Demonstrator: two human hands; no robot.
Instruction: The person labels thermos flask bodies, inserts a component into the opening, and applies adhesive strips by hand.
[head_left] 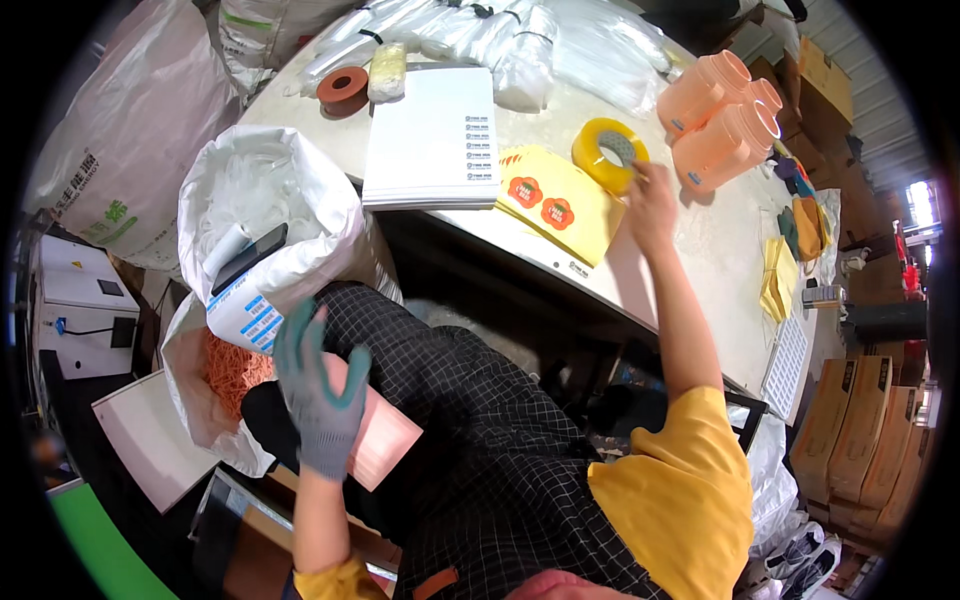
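The left hand (325,385), in a grey and green glove, is closed on a pink block (385,440), which slants above the lap at the person's left side. The thumb stands apart from the fingers, with a strip of pink showing in the gap between; the fingers point up toward the label sheet (248,312), and where their undersides meet the block is hidden. The bare right hand (653,205) is over the table (720,270), its fingers bent and bunched close together at the lower right edge of the yellow tape (590,150). Whether the fingertips pinch that edge or only lie beside it cannot be told. Just below the tape are yellow cards (570,208) printed with red flowers, and left of these is a stack of white sheets (425,135). A brown roll (343,91) and a pale yellow block (387,72) sit near the top of that stack. Clear bags (590,50) cover the table's far side. Pink jugs (700,150) stand in a group to the right of the tape. Beside the left knee, a white sack (310,190) holds clear plastic pieces (250,195), with a dark phone (250,258) at its near rim; below it, another sack (190,350) contains orange strands (235,375).
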